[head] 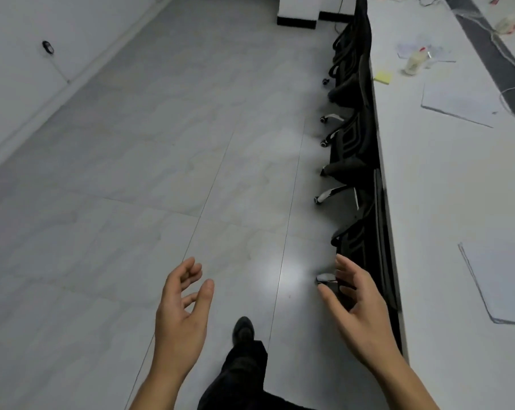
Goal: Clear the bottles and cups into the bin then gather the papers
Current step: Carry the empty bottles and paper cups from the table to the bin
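Pale tiled floor (pixel 132 173) runs ahead of me, with a long white table (pixel 427 187) along the right. My left hand (pixel 182 303) and right hand (pixel 356 306) hang over the floor, fingers loose, grasping nothing. Just right of my right hand a paper sheet (pixel 498 279) lies on the table; well beyond it sit a farther sheet (pixel 460 99), a yellow pad (pixel 383 76) and a tipped bottle (pixel 414 62). No bin shows. I judge bottles uncleared, papers ungathered
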A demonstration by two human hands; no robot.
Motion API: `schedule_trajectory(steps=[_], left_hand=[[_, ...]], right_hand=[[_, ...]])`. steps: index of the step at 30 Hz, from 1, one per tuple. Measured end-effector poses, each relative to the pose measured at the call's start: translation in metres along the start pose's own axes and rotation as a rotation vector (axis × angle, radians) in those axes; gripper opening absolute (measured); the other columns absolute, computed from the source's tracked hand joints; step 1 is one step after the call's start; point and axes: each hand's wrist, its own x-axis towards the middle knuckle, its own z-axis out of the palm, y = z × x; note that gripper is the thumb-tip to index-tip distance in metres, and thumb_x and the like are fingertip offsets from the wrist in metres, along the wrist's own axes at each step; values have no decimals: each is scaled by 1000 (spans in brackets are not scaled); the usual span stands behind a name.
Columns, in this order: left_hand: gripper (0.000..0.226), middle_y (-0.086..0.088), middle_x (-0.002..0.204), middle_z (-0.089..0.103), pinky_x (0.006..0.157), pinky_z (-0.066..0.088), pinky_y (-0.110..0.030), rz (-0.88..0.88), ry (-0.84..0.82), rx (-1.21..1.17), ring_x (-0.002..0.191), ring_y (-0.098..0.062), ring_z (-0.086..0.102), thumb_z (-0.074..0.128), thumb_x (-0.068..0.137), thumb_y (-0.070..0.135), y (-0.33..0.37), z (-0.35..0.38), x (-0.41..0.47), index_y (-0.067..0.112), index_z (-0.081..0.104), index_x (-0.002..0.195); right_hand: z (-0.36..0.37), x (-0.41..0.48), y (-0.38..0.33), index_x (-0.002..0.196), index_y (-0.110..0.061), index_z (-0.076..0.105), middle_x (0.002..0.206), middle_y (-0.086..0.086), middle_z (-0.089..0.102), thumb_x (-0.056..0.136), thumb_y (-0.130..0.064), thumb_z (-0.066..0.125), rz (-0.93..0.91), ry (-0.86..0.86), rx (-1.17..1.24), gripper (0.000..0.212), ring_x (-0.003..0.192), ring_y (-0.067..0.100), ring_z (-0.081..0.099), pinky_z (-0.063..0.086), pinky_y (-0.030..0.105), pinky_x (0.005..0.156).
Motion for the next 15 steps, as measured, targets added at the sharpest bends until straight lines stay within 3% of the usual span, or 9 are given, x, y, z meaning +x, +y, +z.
schedule_trajectory(steps=[4, 6, 9, 15], left_hand=[[39, 16, 124, 61, 81, 46, -6, 67, -103, 36, 118, 1, 56, 62, 92, 21, 49, 37, 127, 34, 51, 128], [39, 16, 123, 62, 82, 47, -9, 93, -171, 36, 118, 0, 56, 63, 92, 21, 74, 59, 187, 32, 52, 129], [39, 16, 123, 63, 86, 46, -16, 144, -255, 40, 118, -1, 57, 62, 93, 19, 103, 98, 268, 30, 53, 129], [40, 16, 125, 61, 82, 47, -7, 176, -358, 110, 119, 0, 56, 62, 93, 20, 117, 197, 427, 29, 52, 131]], right_hand=[[-2, 103, -37, 142, -37, 45, 132, -25, 52, 88, -32, 71, 22, 94, 10, 60, 121, -7, 50, 43, 17, 90], [-4, 148, -50, 141, -38, 46, 132, -24, 53, 88, -32, 71, 57, 146, 41, 59, 120, -5, 51, 44, 17, 87], [-3, 212, -57, 141, -33, 48, 133, -22, 54, 88, -27, 71, 75, 243, 103, 58, 122, -5, 51, 42, 21, 97], [13, 370, -43, 140, -35, 49, 133, -23, 54, 88, -24, 72, 154, 334, 186, 58, 123, -8, 50, 40, 14, 96]])
